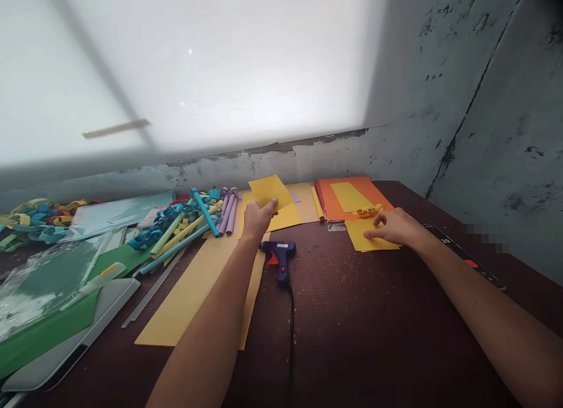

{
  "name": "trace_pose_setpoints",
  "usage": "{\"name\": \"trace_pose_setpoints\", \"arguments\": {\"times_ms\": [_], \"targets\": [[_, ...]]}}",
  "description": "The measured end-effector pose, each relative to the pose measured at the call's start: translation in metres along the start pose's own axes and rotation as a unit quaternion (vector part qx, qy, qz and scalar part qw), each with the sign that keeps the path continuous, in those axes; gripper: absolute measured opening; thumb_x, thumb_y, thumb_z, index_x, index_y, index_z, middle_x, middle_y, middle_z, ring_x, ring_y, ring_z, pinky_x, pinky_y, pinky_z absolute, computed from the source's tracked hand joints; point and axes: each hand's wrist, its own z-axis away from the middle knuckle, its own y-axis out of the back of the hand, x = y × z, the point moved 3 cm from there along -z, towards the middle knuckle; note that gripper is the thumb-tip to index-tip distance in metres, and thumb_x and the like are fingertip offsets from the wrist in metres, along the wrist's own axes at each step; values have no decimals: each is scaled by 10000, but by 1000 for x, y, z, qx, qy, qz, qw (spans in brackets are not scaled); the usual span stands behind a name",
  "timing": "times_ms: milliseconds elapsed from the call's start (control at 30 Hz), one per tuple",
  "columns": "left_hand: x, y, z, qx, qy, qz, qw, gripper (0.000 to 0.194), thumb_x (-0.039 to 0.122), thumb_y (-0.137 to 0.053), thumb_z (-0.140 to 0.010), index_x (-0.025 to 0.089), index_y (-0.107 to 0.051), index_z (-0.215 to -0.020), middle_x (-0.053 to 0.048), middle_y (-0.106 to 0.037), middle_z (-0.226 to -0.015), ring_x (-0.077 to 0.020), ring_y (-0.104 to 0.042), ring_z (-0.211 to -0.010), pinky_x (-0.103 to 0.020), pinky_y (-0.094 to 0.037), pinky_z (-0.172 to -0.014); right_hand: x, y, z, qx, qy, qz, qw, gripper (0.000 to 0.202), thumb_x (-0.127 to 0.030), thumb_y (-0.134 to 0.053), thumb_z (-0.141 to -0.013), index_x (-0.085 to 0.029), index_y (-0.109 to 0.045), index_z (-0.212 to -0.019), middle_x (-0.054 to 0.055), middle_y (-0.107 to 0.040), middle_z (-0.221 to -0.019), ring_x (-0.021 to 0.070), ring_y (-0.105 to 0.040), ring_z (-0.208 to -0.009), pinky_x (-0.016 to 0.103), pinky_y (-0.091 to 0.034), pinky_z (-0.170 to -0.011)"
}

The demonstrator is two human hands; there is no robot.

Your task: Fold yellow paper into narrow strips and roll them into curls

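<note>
A yellow sheet of paper (267, 188) is pinched in my left hand (260, 216), thumb on top, raised slightly above the table. Beneath it lies a larger yellow sheet (285, 219). My right hand (389, 227) has its fingers apart, with fingertips on or just over another yellow paper (358, 241). Beside that hand are curled yellow paper strips (368, 211), resting against an orange sheet (379, 194). A blue glue gun (284, 254) with a red trigger lies between my arms, its black cord (291, 320) running toward me.
On the left are rolled paper tubes (180, 238), paper chains (37, 217), clear plastic packets (48, 273), a utility knife (99, 282) and a grey flat device (74, 343). Long tan sheets (185, 305) lie under my left arm. A black ruler-like item (466, 258) lies right, near the wall.
</note>
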Motion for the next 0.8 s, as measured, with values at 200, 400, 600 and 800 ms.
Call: {"name": "trace_pose_setpoints", "arguments": {"times_ms": [200,400,600,800], "targets": [[0,0,0,-23,-17,-6,1000,518,507,-796,-666,114,-762,-1002,-144,-771,-1058,-253,-718,-851,-312,-562,-697,-11,8,4,39,42,-60,997,321,-551,-744,-710,-238,-739,-779,104,-736,-1009,334,-689,-956,394,-502,-770],[17,-26,27,-134,9,14,991,535,504,-815,-689,114,-774,-1052,-146,-779,-1024,-258,-722,-880,-338,-574,-740,-39,9,17,-1,145,-280,949,375,-575,-654,-842,-217,-753,-886,114,-765,-993,271,-683,-890,358,-506,-711],[28,-60,62,-331,42,10,943,425,480,-801,-768,138,-788,-1019,-120,-776,-989,-223,-699,-857,-321,-551,-756,-62,-4,31,-172,170,-462,853,533,-653,-714,-782,-183,-725,-1034,110,-731,-963,222,-671,-819,347,-538,-717],[34,-53,59,-319,11,-16,947,373,475,-765,-804,157,-794,-996,-92,-772,-965,-211,-691,-848,-321,-535,-760,-69,-1,38,-123,206,-468,851,470,-636,-768,-737,-178,-723,-834,31,-651,-731,163,-565,-664,324,-470,-664]]}}
